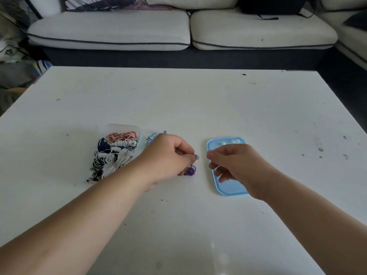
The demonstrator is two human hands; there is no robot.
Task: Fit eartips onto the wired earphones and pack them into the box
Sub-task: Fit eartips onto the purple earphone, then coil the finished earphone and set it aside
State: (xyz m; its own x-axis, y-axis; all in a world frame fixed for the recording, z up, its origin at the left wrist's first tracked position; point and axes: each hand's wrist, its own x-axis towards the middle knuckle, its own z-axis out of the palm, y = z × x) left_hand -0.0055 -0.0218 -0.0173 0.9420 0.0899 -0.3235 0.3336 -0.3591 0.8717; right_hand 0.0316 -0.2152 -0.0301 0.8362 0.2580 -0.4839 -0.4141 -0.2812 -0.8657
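Left hand (168, 155) pinches purple earphones (190, 171) over speckled white table (178, 100) (sofa (111, 30) behind).

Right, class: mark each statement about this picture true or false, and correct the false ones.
1. The left hand pinches purple earphones. True.
2. The eartips lie in a red tray. False: the tray is blue.
3. The clear box holds several bundled earphones. True.
4. The right hand rests on the sofa. False: it hovers over the tray.
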